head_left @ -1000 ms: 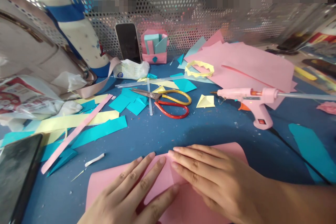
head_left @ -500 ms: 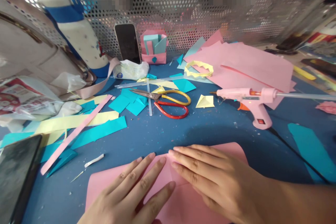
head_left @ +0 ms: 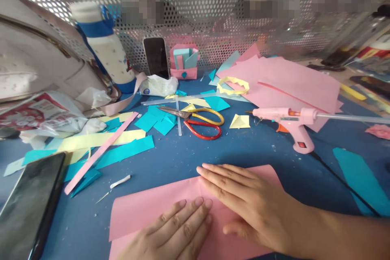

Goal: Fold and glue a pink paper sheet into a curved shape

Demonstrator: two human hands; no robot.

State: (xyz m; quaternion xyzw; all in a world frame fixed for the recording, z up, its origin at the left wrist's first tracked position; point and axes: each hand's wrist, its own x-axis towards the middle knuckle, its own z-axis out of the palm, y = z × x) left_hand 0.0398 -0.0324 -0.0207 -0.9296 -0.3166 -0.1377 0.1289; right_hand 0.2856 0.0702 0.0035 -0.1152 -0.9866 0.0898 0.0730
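near front edge, left hand point(head_left: 176, 231), right hand point(head_left: 246, 207) flat, fingers released, on pink sheet point(head_left: 143, 207).

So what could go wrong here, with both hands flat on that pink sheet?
The pink sheet lies on a smooth blue table. Under the left hand and right hand it might slide, so the crease could run crooked. The right forearm lies close to the black cord of the glue gun, and a snag could drag the gun across the table.
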